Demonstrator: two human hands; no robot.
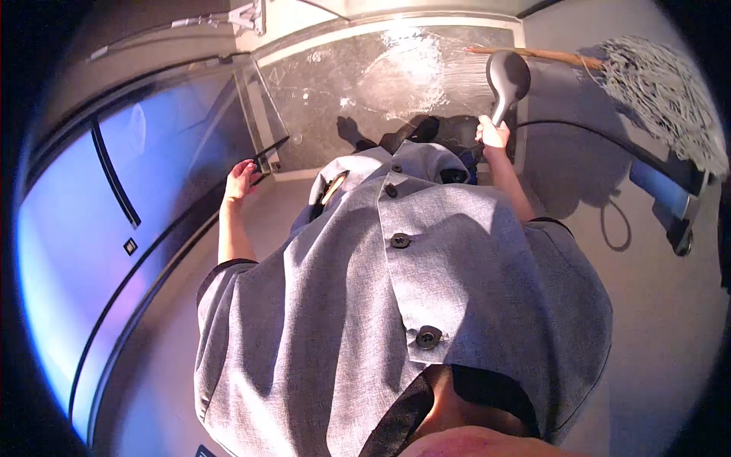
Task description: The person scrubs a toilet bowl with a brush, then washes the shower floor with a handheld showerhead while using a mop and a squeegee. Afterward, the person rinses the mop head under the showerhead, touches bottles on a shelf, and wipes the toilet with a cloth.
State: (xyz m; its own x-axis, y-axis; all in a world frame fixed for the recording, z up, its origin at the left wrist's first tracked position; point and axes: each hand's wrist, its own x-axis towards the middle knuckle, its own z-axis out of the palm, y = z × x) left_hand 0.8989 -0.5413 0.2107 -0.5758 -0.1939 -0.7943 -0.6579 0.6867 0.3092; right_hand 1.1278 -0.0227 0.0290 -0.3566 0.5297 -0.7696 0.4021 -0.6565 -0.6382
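Observation:
My right hand [493, 134] is wrapped around the handle of a dark grey hand shower [508, 76], its round head pointing up and away from me over the wet floor. My left hand [241, 181] is off to the left, beside the corner of a glass panel, with its fingers curled in. A thin dark bar [274, 146] lies close to those fingertips; whether they grip it is unclear. Between the hands, the grey buttoned shirt [449, 221] that I wear covers much of the view.
Wet, shiny dark floor [320, 99] lies ahead, my feet at its near edge. A string mop [662, 99] with a wooden handle [544, 54] is at right. A black hose [575, 124] runs below it. A glass panel [171, 129] stands at left.

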